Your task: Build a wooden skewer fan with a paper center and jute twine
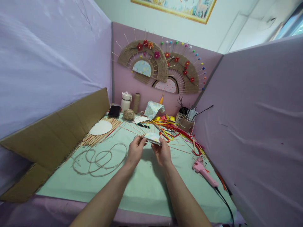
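The undersides are lost straight away: most of the fingers are tucked out of sight beneath a small half-round fan piece faced in pale blue, yellow-patterned material (152, 136), and the inner ends of its thin wooden sticks (178, 148) are hidden too. Behind it, a heap of red and yellow fuzzy craft stems (167, 136) is tangled with tools that can hardly be made out. A gold-framed picture (170, 8) is cut off by the top edge; the black cord (224, 201) of a pink glue gun (205, 173) is cut off at the bottom.

Now the fan piece: it is held up over the middle of a pale green tabletop (144, 192), its patterned face turned upward, its sticks spread outward like rays, some reddened in part. A layered edge is shown at the front, though the layers cannot be counted.

And the hands! By the left hand (136, 148) the left end is pinched, thumb at the near edge, fingers curled. By the right hand (163, 153) the right end is gripped, thumb laid on top, fingers closed underneath. Left of them, a loose coil of brown twine (94, 173) is spread.
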{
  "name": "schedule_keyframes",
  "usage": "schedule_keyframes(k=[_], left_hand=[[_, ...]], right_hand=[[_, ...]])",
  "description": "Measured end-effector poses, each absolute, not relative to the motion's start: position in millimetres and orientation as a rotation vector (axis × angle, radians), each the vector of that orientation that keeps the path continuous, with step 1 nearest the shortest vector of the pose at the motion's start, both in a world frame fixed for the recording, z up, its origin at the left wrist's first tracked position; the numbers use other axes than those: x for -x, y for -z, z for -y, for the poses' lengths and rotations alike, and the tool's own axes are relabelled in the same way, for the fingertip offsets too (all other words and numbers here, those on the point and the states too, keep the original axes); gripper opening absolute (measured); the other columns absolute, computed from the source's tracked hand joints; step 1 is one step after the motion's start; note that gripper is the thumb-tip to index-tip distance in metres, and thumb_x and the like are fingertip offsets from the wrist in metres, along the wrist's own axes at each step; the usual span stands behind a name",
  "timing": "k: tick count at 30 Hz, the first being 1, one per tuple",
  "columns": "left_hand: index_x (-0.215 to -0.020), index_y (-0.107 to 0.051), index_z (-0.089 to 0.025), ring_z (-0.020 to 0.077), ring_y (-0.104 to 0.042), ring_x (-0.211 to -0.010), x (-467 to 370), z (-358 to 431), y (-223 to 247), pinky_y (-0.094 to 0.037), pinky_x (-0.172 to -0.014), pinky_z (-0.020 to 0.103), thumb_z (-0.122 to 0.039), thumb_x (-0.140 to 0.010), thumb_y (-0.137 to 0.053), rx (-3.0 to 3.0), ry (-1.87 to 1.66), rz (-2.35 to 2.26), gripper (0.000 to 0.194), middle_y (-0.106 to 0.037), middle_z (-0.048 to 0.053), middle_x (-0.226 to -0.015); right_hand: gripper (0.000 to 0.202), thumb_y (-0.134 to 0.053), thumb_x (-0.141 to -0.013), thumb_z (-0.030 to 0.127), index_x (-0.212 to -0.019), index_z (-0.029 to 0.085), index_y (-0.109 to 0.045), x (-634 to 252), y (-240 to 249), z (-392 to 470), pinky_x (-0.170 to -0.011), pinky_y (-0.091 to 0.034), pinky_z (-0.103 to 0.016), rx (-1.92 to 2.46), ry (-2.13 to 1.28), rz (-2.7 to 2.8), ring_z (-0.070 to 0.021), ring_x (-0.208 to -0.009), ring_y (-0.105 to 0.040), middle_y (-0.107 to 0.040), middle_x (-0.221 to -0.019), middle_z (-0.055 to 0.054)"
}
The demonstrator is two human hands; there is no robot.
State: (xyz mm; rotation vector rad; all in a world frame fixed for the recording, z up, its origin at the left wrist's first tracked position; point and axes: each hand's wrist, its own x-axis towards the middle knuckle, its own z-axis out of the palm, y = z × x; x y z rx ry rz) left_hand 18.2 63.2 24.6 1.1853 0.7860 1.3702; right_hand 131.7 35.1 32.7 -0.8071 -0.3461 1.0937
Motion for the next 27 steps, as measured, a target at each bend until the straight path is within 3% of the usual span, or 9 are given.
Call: schedule_keyframes(k=[6, 17, 23, 27], left_hand=[[-0.088, -0.067, -0.016, 0.0198, -0.066, -0.09, -16.9, -63.1, -25.8, -0.055, -0.081, 0.034, -0.05, -0.079, -0.063, -1.178, -1.349, -0.778, 0.036, -0.069, 0.007, -0.097], [-0.086, -0.069, -0.016, 0.0206, -0.067, -0.09, -15.3, -65.5, -26.0, -0.056, -0.079, 0.033, -0.057, -0.074, -0.067, -1.131, -1.35, -0.775, 0.043, -0.07, 0.007, -0.095], [-0.095, -0.069, -0.014, 0.0225, -0.069, -0.087, -17.3, -66.4, -24.9, -0.055, -0.081, 0.038, -0.061, -0.069, -0.069, -0.937, -1.304, -0.737, 0.054, -0.073, 0.011, -0.095], [-0.104, -0.069, -0.015, 0.0247, -0.069, -0.093, -15.6, -66.3, -26.0, -0.051, -0.088, 0.041, -0.071, -0.073, -0.059, -0.77, -1.24, -0.649, 0.066, -0.073, 0.014, -0.103]], right_hand=[[0.014, -0.067, -0.074, 0.024, -0.085, 0.017, -0.061, -131.6, -32.9, -34.7, -0.052, -0.055, -0.017, 0.798, -1.095, 0.354, -0.0108, -0.066, -0.063, -0.068, -0.078, 0.002], [0.014, -0.065, -0.075, 0.024, -0.087, 0.018, -0.061, -131.9, -32.2, -35.3, -0.051, -0.055, -0.018, 0.801, -1.106, 0.345, -0.011, -0.065, -0.064, -0.069, -0.078, 0.001], [0.018, -0.069, -0.073, 0.025, -0.088, 0.019, -0.061, -130.7, -30.4, -37.2, -0.054, -0.056, -0.018, 0.76, -1.104, 0.335, -0.0115, -0.068, -0.066, -0.07, -0.079, 0.002], [0.022, -0.073, -0.071, 0.028, -0.087, 0.019, -0.061, -129.6, -32.0, -37.1, -0.058, -0.058, -0.021, 0.7, -1.103, 0.333, -0.0124, -0.07, -0.067, -0.071, -0.081, 0.001]])
